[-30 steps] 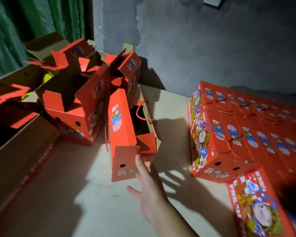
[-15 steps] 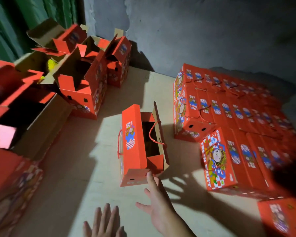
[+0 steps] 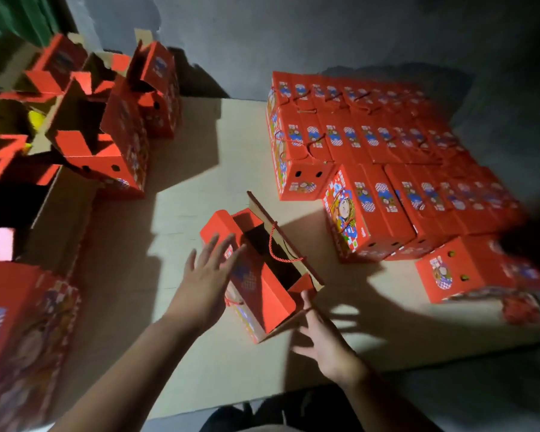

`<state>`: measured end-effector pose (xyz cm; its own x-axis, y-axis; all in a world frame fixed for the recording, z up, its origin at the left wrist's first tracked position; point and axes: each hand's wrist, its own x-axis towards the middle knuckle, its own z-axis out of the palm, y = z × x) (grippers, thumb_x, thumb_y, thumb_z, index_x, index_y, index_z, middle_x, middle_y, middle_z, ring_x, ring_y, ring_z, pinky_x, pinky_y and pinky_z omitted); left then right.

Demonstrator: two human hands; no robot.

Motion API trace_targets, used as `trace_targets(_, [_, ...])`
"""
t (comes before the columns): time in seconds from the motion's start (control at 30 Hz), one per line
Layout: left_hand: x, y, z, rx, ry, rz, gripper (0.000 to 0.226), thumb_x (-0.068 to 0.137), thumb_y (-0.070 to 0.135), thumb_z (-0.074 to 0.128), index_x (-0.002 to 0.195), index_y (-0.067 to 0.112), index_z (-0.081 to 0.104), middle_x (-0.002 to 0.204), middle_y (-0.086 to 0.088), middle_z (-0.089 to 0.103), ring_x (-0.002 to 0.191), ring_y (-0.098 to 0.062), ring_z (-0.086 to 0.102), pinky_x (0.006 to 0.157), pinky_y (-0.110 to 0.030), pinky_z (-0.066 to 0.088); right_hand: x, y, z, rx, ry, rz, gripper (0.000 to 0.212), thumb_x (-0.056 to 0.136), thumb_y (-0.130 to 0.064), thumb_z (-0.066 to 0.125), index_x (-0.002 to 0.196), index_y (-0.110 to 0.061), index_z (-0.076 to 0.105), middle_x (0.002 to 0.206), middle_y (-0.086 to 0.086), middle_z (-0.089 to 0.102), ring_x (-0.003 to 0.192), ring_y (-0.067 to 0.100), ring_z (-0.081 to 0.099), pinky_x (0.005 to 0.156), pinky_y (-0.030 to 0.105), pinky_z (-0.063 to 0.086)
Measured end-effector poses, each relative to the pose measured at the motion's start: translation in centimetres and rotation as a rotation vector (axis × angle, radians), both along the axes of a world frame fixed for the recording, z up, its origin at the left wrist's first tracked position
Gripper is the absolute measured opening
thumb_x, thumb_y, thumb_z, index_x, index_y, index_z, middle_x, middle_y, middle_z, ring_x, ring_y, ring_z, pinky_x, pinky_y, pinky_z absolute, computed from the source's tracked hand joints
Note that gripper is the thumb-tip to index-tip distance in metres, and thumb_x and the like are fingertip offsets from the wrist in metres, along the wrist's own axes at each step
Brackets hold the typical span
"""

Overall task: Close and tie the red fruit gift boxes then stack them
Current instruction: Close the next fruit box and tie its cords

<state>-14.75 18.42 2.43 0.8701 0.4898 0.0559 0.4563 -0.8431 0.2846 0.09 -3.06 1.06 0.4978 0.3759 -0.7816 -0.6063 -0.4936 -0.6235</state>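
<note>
An open red gift box (image 3: 262, 288) stands in the middle of the cardboard sheet (image 3: 181, 232), its top flaps up and a red cord handle (image 3: 276, 247) hanging across the dark opening. My left hand (image 3: 206, 275) reaches in with spread straight fingers against the box's left flap. On the near end of the box, my right hand (image 3: 320, 335) touches the edge with fingers spread. Neither hand holds anything. Several closed red boxes (image 3: 371, 169) lie in rows on the right.
Several open red boxes (image 3: 113, 135) crowd the far left, something yellow visible among them. A closed box (image 3: 22, 332) stands at the near left. One more closed box (image 3: 468, 269) lies at the right edge. A grey wall (image 3: 293, 39) runs behind.
The open box has slid closer and turned slightly. My left hand has risen from the bottom edge to the box's left flap. My right hand stays at its near end.
</note>
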Motion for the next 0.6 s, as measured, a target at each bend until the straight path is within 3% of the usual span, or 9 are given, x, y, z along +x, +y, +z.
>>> trace_targets(0.07, [1.9, -0.5, 1.4, 0.101, 0.162, -0.182, 0.110, 0.076, -0.008, 0.044, 0.165, 0.038, -0.002, 0.173, 0.001, -0.020, 0.158, -0.029, -0.023, 0.125, -0.067, 0.006, 0.4, -1.5, -0.4, -0.030, -0.029, -0.034, 0.085, 0.053, -0.091, 0.052, 0.129, -0.054, 0.046, 0.132, -0.010, 0.045, 0.130, 0.024, 0.053, 0.092, 0.048, 0.060])
trace_targets(0.13, [3.5, -1.0, 1.9, 0.140, 0.270, -0.286, 0.109, 0.080, -0.007, 0.047, 0.166, 0.037, -0.004, 0.173, 0.002, -0.018, 0.157, -0.031, -0.026, 0.122, -0.073, 0.001, 0.9, -2.8, -1.1, -0.057, -0.076, -0.037, 0.085, 0.054, -0.092, 0.051, 0.128, -0.050, 0.054, 0.128, -0.007, 0.054, 0.120, 0.022, 0.058, 0.097, 0.052, 0.059])
trace_targets(0.23, [5.1, -1.6, 2.5, 0.120, 0.340, -0.312, 0.098, 0.086, -0.005, 0.049, 0.166, 0.038, 0.012, 0.174, 0.004, 0.009, 0.160, -0.028, -0.012, 0.120, -0.074, -0.006, 2.3, -4.2, -2.0, -0.095, -0.093, -0.071, 0.106, 0.055, -0.096, 0.058, 0.131, -0.024, 0.069, 0.118, 0.003, 0.075, 0.109, 0.027, 0.071, 0.093, 0.050, 0.061])
trace_targets(0.33, [5.7, -2.2, 2.9, 0.133, 0.290, -0.286, 0.071, 0.093, 0.005, 0.053, 0.156, 0.035, 0.041, 0.160, 0.003, 0.039, 0.156, -0.028, 0.018, 0.122, -0.071, -0.007, 3.3, -4.9, -1.8, -0.113, -0.092, -0.100, 0.115, 0.044, -0.103, 0.059, 0.135, -0.033, 0.064, 0.117, -0.005, 0.070, 0.104, 0.023, 0.070, 0.074, 0.038, 0.062])
trace_targets(0.4, [5.5, -2.1, 3.4, 0.143, 0.200, -0.313, 0.055, 0.094, 0.010, 0.056, 0.144, 0.033, 0.056, 0.148, 0.003, 0.051, 0.148, -0.026, 0.034, 0.126, -0.064, 0.005, 3.6, -5.0, -1.5, -0.070, -0.080, -0.127, 0.113, 0.035, -0.104, 0.064, 0.134, -0.054, 0.052, 0.132, -0.012, 0.055, 0.107, 0.017, 0.063, 0.070, 0.041, 0.064])
trace_targets(0.43, [5.2, -2.1, 3.7, 0.134, 0.118, -0.350, 0.048, 0.091, 0.011, 0.062, 0.134, 0.032, 0.065, 0.139, 0.004, 0.058, 0.140, -0.025, 0.043, 0.126, -0.058, 0.019, 3.6, -5.0, -1.5, -0.049, -0.068, -0.138, 0.111, 0.032, -0.104, 0.066, 0.132, -0.056, 0.050, 0.136, -0.013, 0.050, 0.108, 0.016, 0.059, 0.067, 0.043, 0.064])
trace_targets(0.5, [3.9, -1.9, 4.0, 0.070, -0.035, -0.394, 0.027, 0.083, 0.012, 0.072, 0.105, 0.029, 0.074, 0.111, 0.005, 0.068, 0.114, -0.022, 0.058, 0.104, -0.042, 0.046, 3.7, -4.8, -1.5, 0.001, -0.047, -0.166, 0.116, 0.038, -0.101, 0.067, 0.141, -0.051, 0.050, 0.147, -0.011, 0.046, 0.124, 0.022, 0.055, 0.066, 0.045, 0.065])
trace_targets(0.53, [3.1, -1.9, 4.1, 0.052, -0.035, -0.383, 0.019, 0.084, 0.013, 0.071, 0.097, 0.027, 0.073, 0.102, 0.005, 0.068, 0.106, -0.022, 0.060, 0.094, -0.038, 0.050, 3.8, -4.7, -1.5, 0.018, -0.040, -0.182, 0.116, 0.043, -0.099, 0.067, 0.146, -0.049, 0.047, 0.154, -0.009, 0.044, 0.134, 0.026, 0.050, 0.067, 0.045, 0.064])
trace_targets(0.6, [1.3, -2.6, 3.9, 0.068, 0.063, -0.322, 0.013, 0.090, 0.016, 0.064, 0.096, 0.025, 0.072, 0.101, 0.004, 0.068, 0.103, -0.024, 0.063, 0.089, -0.036, 0.050, 3.8, -4.5, -1.5, 0.037, -0.027, -0.199, 0.107, 0.055, -0.095, 0.065, 0.150, -0.052, 0.042, 0.160, -0.011, 0.037, 0.142, 0.028, 0.041, 0.069, 0.047, 0.065])
